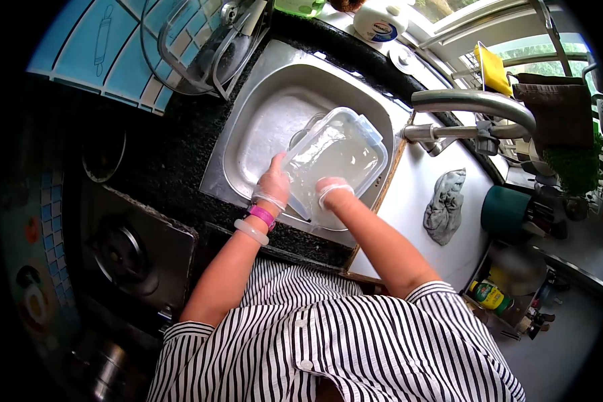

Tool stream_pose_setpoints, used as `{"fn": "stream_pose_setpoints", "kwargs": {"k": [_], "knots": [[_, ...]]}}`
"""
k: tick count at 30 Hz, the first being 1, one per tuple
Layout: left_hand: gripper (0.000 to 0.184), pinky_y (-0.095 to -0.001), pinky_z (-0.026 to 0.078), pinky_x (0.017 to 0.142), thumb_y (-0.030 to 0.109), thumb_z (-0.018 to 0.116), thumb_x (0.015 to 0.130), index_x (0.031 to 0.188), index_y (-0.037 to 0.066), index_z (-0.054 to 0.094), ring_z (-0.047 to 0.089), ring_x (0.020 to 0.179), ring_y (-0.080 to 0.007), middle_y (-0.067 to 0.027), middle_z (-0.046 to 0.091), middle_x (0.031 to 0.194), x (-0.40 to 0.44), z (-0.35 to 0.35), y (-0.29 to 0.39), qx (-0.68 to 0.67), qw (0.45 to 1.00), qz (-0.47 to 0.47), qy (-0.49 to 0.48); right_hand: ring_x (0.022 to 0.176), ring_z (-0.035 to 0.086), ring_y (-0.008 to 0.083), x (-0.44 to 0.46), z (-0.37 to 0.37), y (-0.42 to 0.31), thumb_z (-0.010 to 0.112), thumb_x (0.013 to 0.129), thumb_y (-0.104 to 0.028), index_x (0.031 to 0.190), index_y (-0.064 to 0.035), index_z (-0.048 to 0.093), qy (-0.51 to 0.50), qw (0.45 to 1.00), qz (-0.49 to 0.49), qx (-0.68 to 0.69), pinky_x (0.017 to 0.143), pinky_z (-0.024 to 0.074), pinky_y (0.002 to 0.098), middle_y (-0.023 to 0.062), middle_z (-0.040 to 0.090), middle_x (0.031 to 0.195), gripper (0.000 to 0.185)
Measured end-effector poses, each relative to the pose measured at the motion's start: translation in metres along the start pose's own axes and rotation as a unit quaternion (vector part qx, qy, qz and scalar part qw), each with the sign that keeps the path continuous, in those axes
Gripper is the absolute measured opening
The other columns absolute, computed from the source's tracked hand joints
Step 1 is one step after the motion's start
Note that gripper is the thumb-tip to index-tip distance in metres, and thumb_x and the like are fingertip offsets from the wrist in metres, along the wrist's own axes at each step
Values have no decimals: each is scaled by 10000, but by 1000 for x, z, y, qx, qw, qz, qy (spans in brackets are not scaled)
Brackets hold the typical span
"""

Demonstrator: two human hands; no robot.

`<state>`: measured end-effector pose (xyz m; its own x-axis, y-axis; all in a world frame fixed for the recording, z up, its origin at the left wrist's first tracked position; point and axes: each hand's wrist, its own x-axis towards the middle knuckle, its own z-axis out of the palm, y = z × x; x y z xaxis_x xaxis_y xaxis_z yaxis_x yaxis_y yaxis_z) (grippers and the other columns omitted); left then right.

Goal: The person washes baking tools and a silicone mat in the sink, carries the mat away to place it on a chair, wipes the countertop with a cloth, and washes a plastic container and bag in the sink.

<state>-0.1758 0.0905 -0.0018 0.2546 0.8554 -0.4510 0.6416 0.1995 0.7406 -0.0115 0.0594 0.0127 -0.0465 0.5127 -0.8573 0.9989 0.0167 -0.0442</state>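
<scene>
A clear plastic container point(370, 131) with cloudy water in it sits tilted in the steel sink point(260, 127). My left hand point(273, 184) is closed on the container's near left rim, the thumb lying along the edge. Into the water at its near end reaches my right hand point(331, 188); its fingers are hidden, so their pose and anything they hold cannot be made out. Thin see-through gloves cover both hands. Partly behind the container, a round rim point(300, 136) shows on the sink floor.
The faucet point(472, 110) juts out right of the sink. A grey cloth point(445, 206) lies on the white counter point(409, 231). At the upper left stands a glass lid point(181, 50); a stove burner point(118, 248) is lower left. A white bottle point(379, 21) stands behind the sink.
</scene>
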Motion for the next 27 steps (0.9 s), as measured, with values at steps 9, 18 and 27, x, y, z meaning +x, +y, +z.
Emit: {"fn": "stream_pose_setpoints", "kwargs": {"k": [9,18,27], "knots": [[362,-457,494,785,363,440,1004,1277,157,561,636,932,-417,-246,656,1021,10,6,-18,-90,996,24,-11,695,631,198,28,-5,-26,653,804,-113,935,74,664,101,681,-41,725,637,509,324,119,660,809,229],[536,-402,498,665,82,484,896,1406,240,426,644,711,-294,-205,651,839,5,-3,-3,18,999,9,-48,765,596,207,71,-59,45,576,797,-59,992,21,636,325,411,117,844,712,489,376,104,647,866,219],[502,-355,527,508,221,457,985,1468,208,321,630,659,-223,-151,646,866,-3,-12,17,-150,976,-60,-149,1008,658,310,69,-55,10,568,828,-109,1174,27,607,364,579,101,723,876,480,360,237,676,1046,373]]}}
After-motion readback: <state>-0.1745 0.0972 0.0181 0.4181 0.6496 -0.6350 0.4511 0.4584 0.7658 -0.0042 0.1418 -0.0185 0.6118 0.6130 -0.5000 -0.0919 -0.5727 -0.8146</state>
